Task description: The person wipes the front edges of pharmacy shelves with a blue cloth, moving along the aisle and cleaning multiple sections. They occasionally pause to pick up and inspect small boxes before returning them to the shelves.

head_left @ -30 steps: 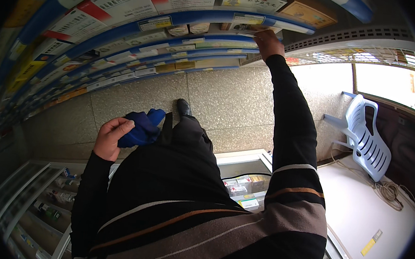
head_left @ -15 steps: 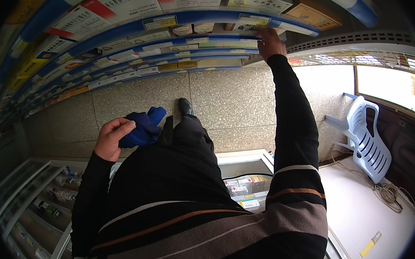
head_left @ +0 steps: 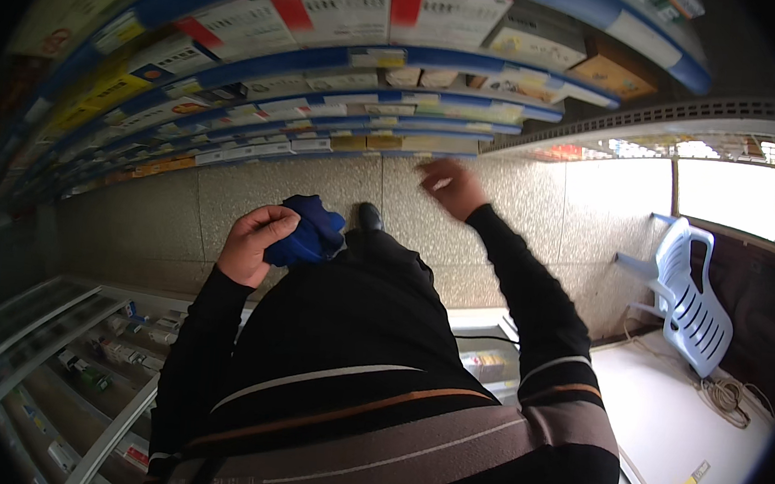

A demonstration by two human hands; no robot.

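A crumpled blue cloth [head_left: 313, 234] is pinched between the thumb and fingers of my left hand [head_left: 258, 242], in front of my dark trousers. My right hand [head_left: 455, 191] is in the air above the speckled floor, below the shelves and touching none of them. Motion smears its fingers, which look partly curled; whether anything small is between them I cannot make out. Ahead rise the shelves with blue front rails [head_left: 274, 59]. White boxes with red ends [head_left: 343, 12] stand on an upper shelf, and a brown box [head_left: 612, 73] sits near its right end.
Glass display cases with small packages [head_left: 86, 372] are at the left and behind me. On the right, a light blue plastic chair [head_left: 692, 287] leans by a white surface [head_left: 657, 431] with a coiled cord [head_left: 726, 401] and a yellow strip. My shoe [head_left: 369, 216] stands on tiled floor.
My right hand has left the shelf edge and come down and back toward me. The left hand with the blue cloth appears a little farther right, as the view shifts.
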